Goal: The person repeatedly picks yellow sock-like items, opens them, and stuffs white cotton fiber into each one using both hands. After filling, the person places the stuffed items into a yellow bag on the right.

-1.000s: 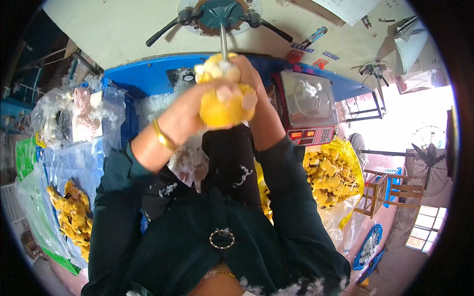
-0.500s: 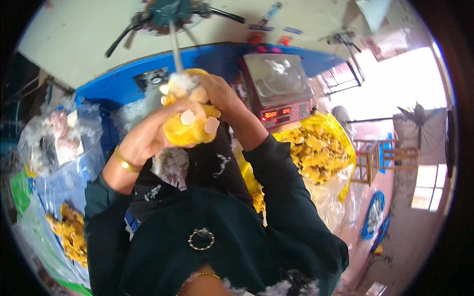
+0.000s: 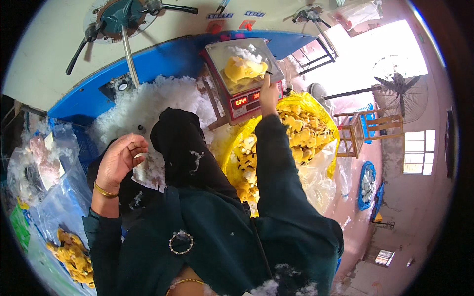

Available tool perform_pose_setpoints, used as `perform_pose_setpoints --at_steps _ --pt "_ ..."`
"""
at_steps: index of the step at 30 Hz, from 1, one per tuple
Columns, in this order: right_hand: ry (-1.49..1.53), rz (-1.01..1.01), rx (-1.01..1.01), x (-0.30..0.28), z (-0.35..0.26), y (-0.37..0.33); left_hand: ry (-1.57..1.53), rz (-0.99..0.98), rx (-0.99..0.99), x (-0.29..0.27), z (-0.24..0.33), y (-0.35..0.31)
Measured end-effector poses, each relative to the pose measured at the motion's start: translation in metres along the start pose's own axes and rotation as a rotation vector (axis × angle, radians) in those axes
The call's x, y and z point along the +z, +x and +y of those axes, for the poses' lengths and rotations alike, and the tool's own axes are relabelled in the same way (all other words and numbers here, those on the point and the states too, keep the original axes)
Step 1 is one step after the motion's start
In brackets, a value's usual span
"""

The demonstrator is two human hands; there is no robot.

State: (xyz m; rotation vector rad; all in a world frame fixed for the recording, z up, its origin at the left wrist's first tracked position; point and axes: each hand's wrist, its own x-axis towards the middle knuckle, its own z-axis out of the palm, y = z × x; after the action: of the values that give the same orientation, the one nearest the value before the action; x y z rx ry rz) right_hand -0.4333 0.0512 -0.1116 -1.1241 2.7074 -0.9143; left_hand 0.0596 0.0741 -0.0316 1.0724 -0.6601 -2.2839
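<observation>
Well, closest to us are the person's black pants (image 3: 185, 148), with bits of white fluff on them. The left hand (image 3: 121, 157) hangs over the lap with its fingers bent a little, and its grip has nothing in it. Low on the left, more yellow toys (image 3: 71, 256) lie on clear plastic. To the right of the legs is a big yellow bag (image 3: 296, 97), full of flat yellow skins (image 3: 306, 130) — they look like they have no fluff in them yet, so a lot seems left to do.

Past the knees there is a big heap of fluff (image 3: 158, 101). Next to it is the red scale (image 3: 247, 110), with its red lights on. One yellow toy (image 3: 242, 70) lies near the middle of the scale's pan (image 3: 219, 52). It looks plump, so I think the filling is mostly done. Loose white fluff (image 3: 247, 53) sits by it, toward the pan's far edge.

The right hand (image 3: 269, 96) is at the pan's near right corner with a finger out — I can't tell if its grip touches the toy.

Farther off are a metal tube (image 3: 129, 56) pointing down at the fluff, a wooden chair (image 3: 382, 130) and a big fan (image 3: 397, 91).
</observation>
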Motion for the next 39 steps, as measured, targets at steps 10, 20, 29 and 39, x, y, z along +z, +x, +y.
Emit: perform_pose_setpoints --at_steps 10,20,29,39 --pt "-0.062 0.022 -0.532 -0.045 -0.017 -0.005 -0.035 0.086 -0.062 -0.023 -0.040 -0.006" --pt "-0.017 -0.840 -0.375 -0.021 -0.034 0.049 0.010 0.152 -0.016 -0.019 -0.051 -0.010" --pt "-0.010 -0.814 -0.244 -0.064 0.050 -0.004 -0.062 0.270 0.151 -0.075 -0.087 -0.055" --pt "-0.124 -0.808 0.097 -0.062 0.086 -0.018 1.182 2.129 0.369 -0.231 -0.116 -0.253"
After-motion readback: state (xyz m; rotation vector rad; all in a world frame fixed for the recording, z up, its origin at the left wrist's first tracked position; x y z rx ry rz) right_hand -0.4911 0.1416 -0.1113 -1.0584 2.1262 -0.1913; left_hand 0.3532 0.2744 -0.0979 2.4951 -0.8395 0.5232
